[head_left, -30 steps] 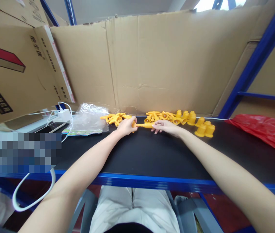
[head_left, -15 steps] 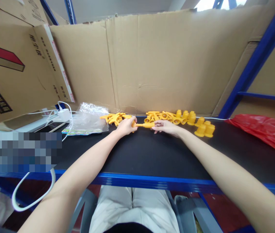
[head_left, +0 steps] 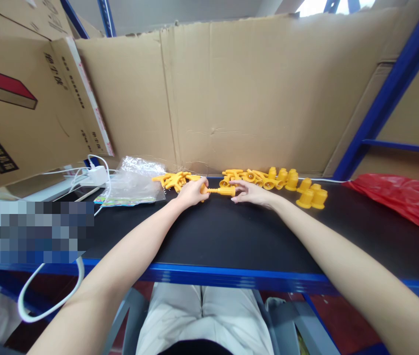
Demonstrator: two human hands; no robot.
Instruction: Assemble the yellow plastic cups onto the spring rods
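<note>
We see a tall cardboard panel standing along the far side of a black tabletop. The left forearm and the right forearm, both bare, reach in from the near left and near right, slanting inward until the hands come close together towards the far middle. A red plastic bag lies at the right, and a clear plastic bag at the left.

Along the far edge we find a mixed heap of yellow flared pieces, with yellow cup-shaped pieces standing to its right, and a pile of yellow branched pieces beside the clear bag.

The left hand is closed, back up, its fingers wrapped about the left end of a yellow ribbed-stem piece. That piece runs nearly level between the hands, wider end to the right. The right hand points left, its thumb on the near side and curved fingers on the far side, parted around the wider end; we cannot tell whether the fingertips touch it.
</note>
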